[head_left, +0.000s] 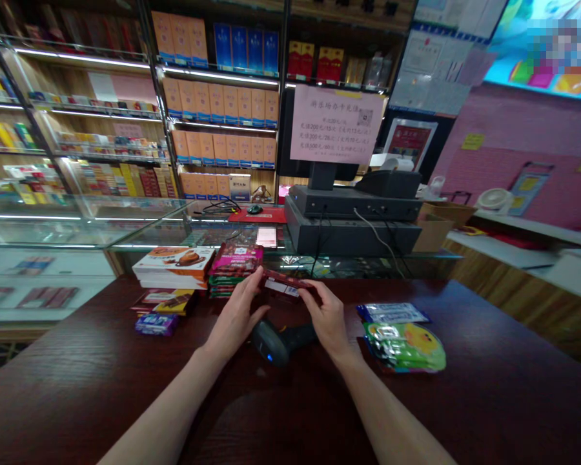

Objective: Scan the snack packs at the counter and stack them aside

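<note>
Both my hands hold a flat dark red packet (285, 281) over the dark wooden counter (489, 387). My left hand (237, 314) grips its left end with fingers closed. My right hand (328, 316) pinches its right end. A black handheld barcode scanner (281, 340) lies on the counter just below, between my wrists. A pink-topped pile of packets (234, 266) stands right behind my left hand.
A stack of white and orange boxes (174, 266) and small snack packs (157, 321) lie at the left. Green and blue packets (403, 342) lie at the right. A black cash register (353, 216) stands behind on a glass case. Stocked shelves (217, 103) fill the back wall.
</note>
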Demonstrator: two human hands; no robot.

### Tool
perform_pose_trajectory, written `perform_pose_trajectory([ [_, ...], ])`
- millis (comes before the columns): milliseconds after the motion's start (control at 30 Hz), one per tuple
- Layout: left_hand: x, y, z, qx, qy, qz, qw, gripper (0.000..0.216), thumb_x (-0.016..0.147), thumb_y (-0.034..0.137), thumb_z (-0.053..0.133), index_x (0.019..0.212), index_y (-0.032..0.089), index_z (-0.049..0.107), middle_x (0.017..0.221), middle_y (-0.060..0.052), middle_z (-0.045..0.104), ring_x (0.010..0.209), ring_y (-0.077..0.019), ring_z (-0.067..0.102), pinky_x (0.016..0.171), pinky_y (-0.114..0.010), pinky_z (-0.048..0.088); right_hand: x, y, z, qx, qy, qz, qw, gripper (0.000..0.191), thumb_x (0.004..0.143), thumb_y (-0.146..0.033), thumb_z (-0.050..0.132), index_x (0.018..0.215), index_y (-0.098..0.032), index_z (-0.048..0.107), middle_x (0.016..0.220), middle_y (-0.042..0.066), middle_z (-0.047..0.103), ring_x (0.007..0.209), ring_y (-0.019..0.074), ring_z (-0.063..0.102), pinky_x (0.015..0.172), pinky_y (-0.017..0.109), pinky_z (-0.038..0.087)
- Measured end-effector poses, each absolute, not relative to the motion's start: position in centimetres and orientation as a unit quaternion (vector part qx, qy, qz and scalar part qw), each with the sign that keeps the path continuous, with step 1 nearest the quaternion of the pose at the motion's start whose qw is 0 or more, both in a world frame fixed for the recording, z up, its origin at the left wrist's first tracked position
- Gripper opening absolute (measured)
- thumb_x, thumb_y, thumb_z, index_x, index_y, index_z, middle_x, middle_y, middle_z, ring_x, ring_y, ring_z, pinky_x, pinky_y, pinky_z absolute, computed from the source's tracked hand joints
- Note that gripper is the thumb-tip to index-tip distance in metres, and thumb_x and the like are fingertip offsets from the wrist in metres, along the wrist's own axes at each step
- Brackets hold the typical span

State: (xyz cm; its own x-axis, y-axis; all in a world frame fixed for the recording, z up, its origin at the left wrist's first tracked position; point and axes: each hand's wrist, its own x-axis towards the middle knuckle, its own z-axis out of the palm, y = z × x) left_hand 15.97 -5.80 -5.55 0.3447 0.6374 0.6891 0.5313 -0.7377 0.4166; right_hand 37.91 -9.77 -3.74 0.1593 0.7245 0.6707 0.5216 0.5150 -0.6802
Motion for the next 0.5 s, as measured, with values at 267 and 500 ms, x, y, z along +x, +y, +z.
perform_pose_trajectory([
  [267,15.4,-5.7,-4.5,0.833,0.376,0.395,-0.097,0.094,0.088,0.02,0.065,0.159,0.035,0.007,0.13,-0.011,0.052,0.119,-0.028,0.054,0.105,-0.045,0.048,36.9,-9.8,-3.2,-0.491,-0.621,0.112,0.601,0.026,0.093,-0.043,0.06,0.101,-0.022,0.071,0.097,0.005,0.074,0.091,0.0219,0.068,0.084,0.031,0.051],
  [500,15.1,-5.8,-3.9,0.837,0.384,0.371,-0.118,0.098,0.083,0.024,0.071,0.159,0.033,0.009,0.123,-0.01,0.056,0.11,-0.0283,0.055,0.098,-0.044,0.047,36.9,-9.6,-3.2,-0.511,-0.593,0.161,0.601,0.035,0.094,-0.05,0.056,0.097,-0.019,0.071,0.092,0.005,0.075,0.084,0.0213,0.067,0.078,0.029,0.051],
])
